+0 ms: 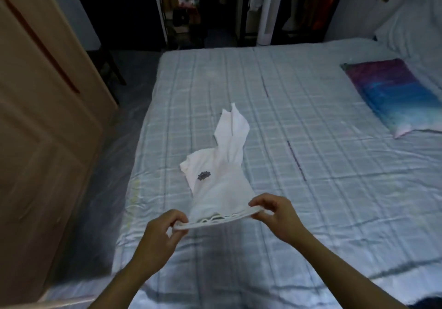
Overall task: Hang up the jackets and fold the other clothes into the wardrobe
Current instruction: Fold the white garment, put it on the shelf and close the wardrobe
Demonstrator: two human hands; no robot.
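both hands pinch the near edge of the white shirt (218, 184), left hand (159, 233) and right hand (278, 215); its far part lies twisted on the bed (311, 117). folding now may trap that twist, and thin cloth may slip from each grip.

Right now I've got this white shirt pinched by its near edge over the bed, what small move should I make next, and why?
Probably lower the near edge flat onto the bed. The left hand and right hand pinch the white shirt by that edge and hold it raised, while the far part lies twisted on the cover, so it likely needs flattening before a neat fold.
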